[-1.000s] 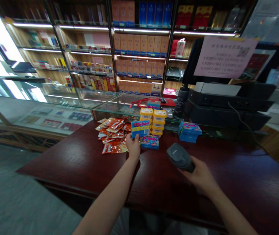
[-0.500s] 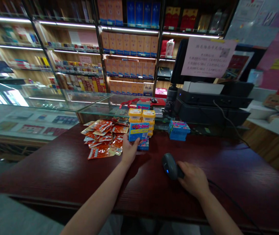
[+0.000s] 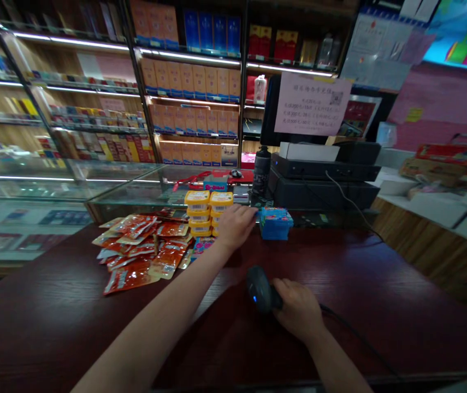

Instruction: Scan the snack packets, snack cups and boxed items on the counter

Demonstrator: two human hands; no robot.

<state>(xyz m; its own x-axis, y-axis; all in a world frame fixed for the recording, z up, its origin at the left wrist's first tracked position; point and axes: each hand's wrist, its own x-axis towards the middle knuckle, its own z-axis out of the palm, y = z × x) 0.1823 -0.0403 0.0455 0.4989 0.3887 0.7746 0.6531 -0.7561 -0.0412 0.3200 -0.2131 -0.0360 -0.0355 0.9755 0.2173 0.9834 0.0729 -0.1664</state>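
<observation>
My left hand (image 3: 236, 225) reaches forward over the counter, its fingers closed at the left end of a stack of blue packets (image 3: 275, 225). A sliver of blue packet shows at the fingertips; the rest is hidden or merges with the stack. My right hand (image 3: 299, 307) is wrapped round the handle of a dark barcode scanner (image 3: 259, 290) with a blue light, held low over the counter. Left of my left hand stand stacked yellow-lidded tubs (image 3: 198, 213). A pink and blue packet (image 3: 201, 246) lies before them, partly covered by my forearm. Orange foil pouches (image 3: 141, 248) are heaped further left.
The dark wooden counter (image 3: 380, 305) meets a glass display case (image 3: 130, 188) behind. A monitor bearing a paper sign (image 3: 312, 103) stands above black machines (image 3: 323, 183) at the back right. The scanner cable (image 3: 352, 330) trails right. A dark bottle (image 3: 261, 170) stands near the machines.
My left hand has carried a blue packet from in front of the yellow tubs rightward to the blue stack. My right hand still holds the scanner. The view has turned right.
</observation>
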